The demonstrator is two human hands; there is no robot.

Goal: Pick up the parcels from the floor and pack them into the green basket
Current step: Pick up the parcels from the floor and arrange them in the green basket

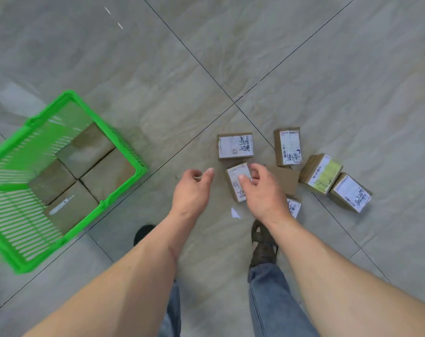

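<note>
Fingers of right hand (262, 193) loosely curled over labelled parcel (238, 182), contact unclear, left hand (192, 190) empty

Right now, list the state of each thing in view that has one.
Green basket: upright on floor, parcels inside.
Parcel under the hands: on floor, label up, not gripped.
Yellow-label parcel: on floor, against its neighbour.
Left hand: open, empty.
Right hand: open, above a parcel.
</note>
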